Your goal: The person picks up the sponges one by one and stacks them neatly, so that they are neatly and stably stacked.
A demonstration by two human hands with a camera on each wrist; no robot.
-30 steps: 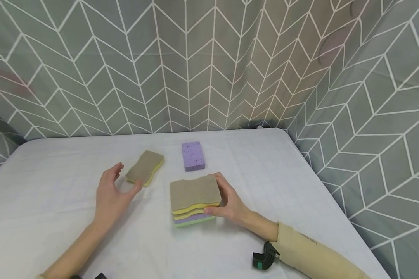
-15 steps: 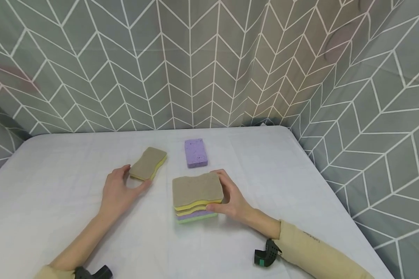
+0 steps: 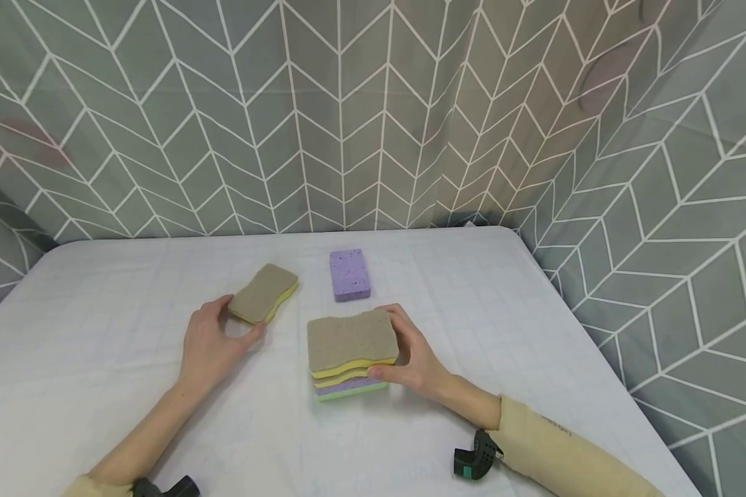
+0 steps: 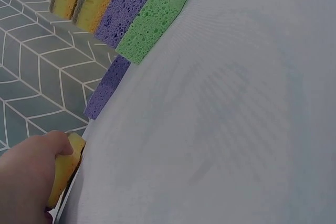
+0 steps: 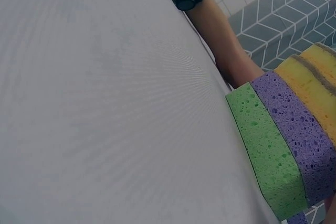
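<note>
- A yellow sponge with a beige face (image 3: 264, 293) lies beige side up on the left of the table, apart from the stack.
- The left hand (image 3: 214, 348) pinches its near end, thumb on one edge and fingers on the other; whether the sponge is slightly raised, I cannot tell.
- The right hand (image 3: 419, 355) grips the right end of a sponge stack (image 3: 351, 342), thumb on the near side, fingers behind.
- The stack, bottom to top: green, purple, then two beige-topped yellow sponges.
- The step appears to be grasping the loose sponge while steadying the stack; moving it would call for a firm pinch and an unmoved stack.
- Beyond the stack, a separate purple sponge (image 3: 350, 275) lies flat.
- No container shows; sponges sit directly on the white-covered table (image 3: 273, 442).
- Behind hangs a grey patterned curtain (image 3: 360, 117).
</note>
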